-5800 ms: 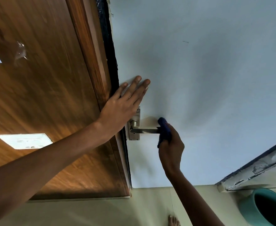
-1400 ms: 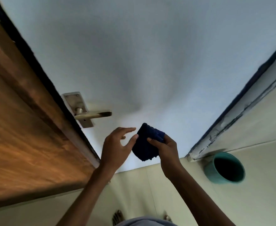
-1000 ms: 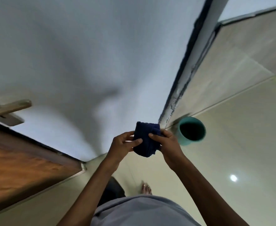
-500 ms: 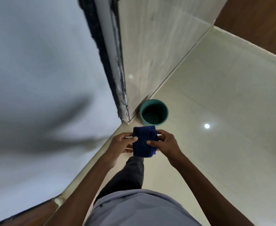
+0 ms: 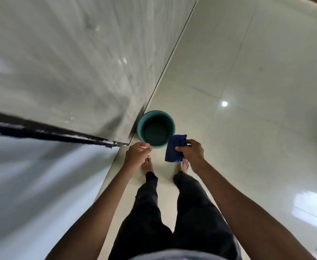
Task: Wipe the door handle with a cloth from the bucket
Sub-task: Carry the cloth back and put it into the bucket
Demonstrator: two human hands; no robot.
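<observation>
A teal bucket (image 5: 141, 119) stands on the floor against the wall, right in front of my bare feet; its inside looks dark and bare. My right hand (image 5: 192, 152) holds a folded dark blue cloth (image 5: 173, 148), which hangs just right of the bucket's rim and above the floor. My left hand (image 5: 136, 156) hovers at the bucket's near rim with fingers loosely curled and nothing in it. The door handle is out of view.
A tiled wall (image 5: 69, 59) rises on the left, and the white door (image 5: 32, 175) with its dark edge strip (image 5: 60, 135) lies at the lower left. Glossy pale floor tiles (image 5: 247, 91) spread to the right. My legs in dark trousers (image 5: 172, 212) fill the bottom centre.
I have turned away from the door handle to look down at the bucket. My left hand has let go of the cloth; my right hand alone carries it, now beside the bucket.
</observation>
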